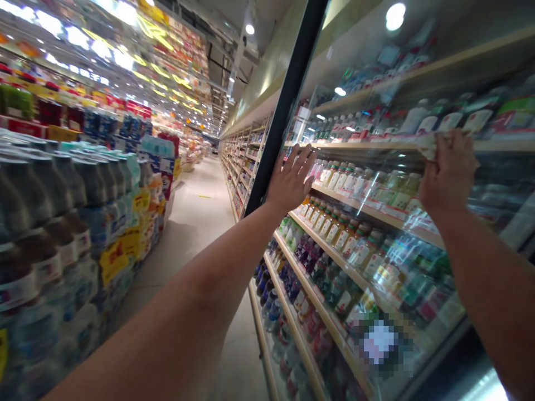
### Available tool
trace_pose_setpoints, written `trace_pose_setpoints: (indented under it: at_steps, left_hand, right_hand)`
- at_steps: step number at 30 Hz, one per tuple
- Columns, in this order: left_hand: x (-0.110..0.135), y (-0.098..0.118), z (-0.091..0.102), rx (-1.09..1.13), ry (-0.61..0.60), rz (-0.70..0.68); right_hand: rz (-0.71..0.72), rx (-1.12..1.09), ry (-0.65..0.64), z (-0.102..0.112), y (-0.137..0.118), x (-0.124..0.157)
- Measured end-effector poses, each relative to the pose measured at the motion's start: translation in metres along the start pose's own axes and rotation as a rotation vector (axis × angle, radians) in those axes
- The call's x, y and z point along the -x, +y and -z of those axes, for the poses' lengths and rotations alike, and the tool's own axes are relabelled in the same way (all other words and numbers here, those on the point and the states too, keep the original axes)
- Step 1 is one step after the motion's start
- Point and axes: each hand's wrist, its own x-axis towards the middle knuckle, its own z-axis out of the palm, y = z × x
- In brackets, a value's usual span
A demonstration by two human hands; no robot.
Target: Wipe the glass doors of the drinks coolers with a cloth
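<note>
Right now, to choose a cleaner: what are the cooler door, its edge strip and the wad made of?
Cooler door: clear glossy glass, mirroring ceiling lamps. Edge strip: matte black, metal or plastic. Wad in right hand: pale, crumpled, likely cloth or paper.

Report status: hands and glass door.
Left hand open, flat on glass door by its black edge. Right hand pressing cloth to glass. Nothing in the way.
</note>
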Motion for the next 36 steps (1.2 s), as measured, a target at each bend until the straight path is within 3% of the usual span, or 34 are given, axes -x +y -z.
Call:
trace_pose_setpoints:
  at_steps: [3, 9, 12, 15, 18, 24, 27, 31, 36]
  left_hand:
    - [0.0, 0.0, -0.001, -0.001, 0.002, 0.008]
    - [-0.001, 0.001, -0.001, 0.021, 0.007, 0.017]
    - [-0.001, 0.001, 0.0, 0.01, 0.003, 0.011]
    - [-0.001, 0.001, 0.0, -0.003, -0.002, 0.008]
    - [-0.001, 0.0, -0.001, 0.002, 0.001, 0.004]
    - [0.001, -0.002, -0.005, -0.02, 0.016, 0.001]
    - [0.001, -0.002, -0.006, -0.019, 0.018, 0.004]
    - [0.001, -0.002, -0.006, 0.001, 0.003, 0.006]
    - [0.0, -0.003, -0.006, 0.055, -0.008, 0.028]
  right_hand:
    - [0.034, 0.007, 0.022, -0.005, 0.001, 0.021]
    - [0.191, -0.031, 0.074, -0.001, -0.007, 0.106]
    - [0.246, -0.059, 0.07, 0.003, -0.007, 0.131]
    - [0.298, -0.059, 0.044, 0.007, 0.001, 0.127]
    - [0.306, -0.017, 0.007, 0.01, 0.015, 0.099]
    - [0.119, 0.006, 0.001, 0.011, 0.044, 0.021]
    - [0.052, -0.009, 0.021, 0.007, 0.051, 0.003]
    - [-0.035, -0.031, 0.035, 0.002, 0.047, 0.016]
    - [0.035, -0.024, 0.078, 0.003, 0.036, 0.077]
